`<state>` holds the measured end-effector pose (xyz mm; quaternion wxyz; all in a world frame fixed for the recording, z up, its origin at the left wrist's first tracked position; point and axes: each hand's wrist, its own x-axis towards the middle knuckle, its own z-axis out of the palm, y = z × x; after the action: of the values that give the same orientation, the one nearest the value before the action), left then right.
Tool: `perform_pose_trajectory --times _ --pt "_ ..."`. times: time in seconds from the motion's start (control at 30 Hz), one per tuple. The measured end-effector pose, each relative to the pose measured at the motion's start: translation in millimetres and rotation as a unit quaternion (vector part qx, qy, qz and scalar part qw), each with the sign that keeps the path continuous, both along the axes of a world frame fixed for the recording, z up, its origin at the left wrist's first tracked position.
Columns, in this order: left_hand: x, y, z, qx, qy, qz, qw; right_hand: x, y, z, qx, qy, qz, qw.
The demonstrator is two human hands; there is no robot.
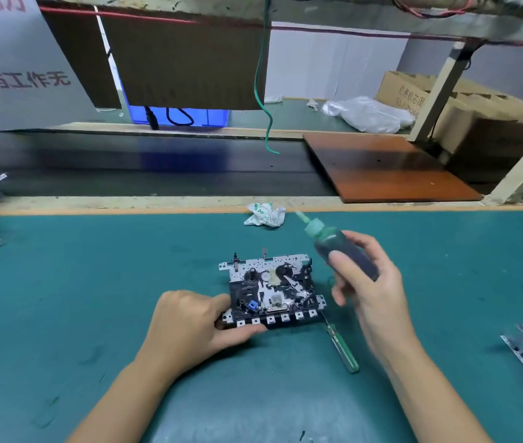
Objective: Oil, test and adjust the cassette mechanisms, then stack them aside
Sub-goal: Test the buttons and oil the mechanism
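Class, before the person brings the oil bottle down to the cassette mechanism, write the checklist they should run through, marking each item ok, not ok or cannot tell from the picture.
1. Cassette mechanism steadied: ok, the left hand holds its near left corner on the green mat.
2. Oil bottle in hand: ok, the right hand grips it.
3. Nozzle aimed at the mechanism: not ok, the tip points up and away.
4. Oil left in the bottle: cannot tell.
5. Screwdriver within reach for adjusting: ok, it lies beside the mechanism.
6. Crumpled paper clear of the work: ok, at the mat's far edge.
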<state>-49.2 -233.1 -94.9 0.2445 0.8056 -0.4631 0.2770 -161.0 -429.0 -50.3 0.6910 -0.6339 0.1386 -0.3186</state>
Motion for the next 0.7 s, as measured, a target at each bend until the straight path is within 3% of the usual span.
perform_pose_trajectory --times 0.17,0.27,0.47,0.7 --pt "0.7 -0.3 1.0 -0.012 -0.016 -0.004 1.0 0.2 6.8 5.0 0.238 -0.066 0.033 0.969" --pt "0.8 -0.8 0.7 -0.012 -0.022 -0.007 1.0 -0.5 7.1 6.7 0.296 -0.081 0.002 0.952" --pt "0.2 -0.6 0.8 -0.006 -0.027 -0.012 1.0 -1.8 17.9 4.1 0.111 -0.066 -0.072 0.989" --pt "-0.1 -0.6 0.8 -0.01 -0.029 -0.018 0.999 -5.4 24.5 -0.8 0.008 -0.059 -0.076 0.995"
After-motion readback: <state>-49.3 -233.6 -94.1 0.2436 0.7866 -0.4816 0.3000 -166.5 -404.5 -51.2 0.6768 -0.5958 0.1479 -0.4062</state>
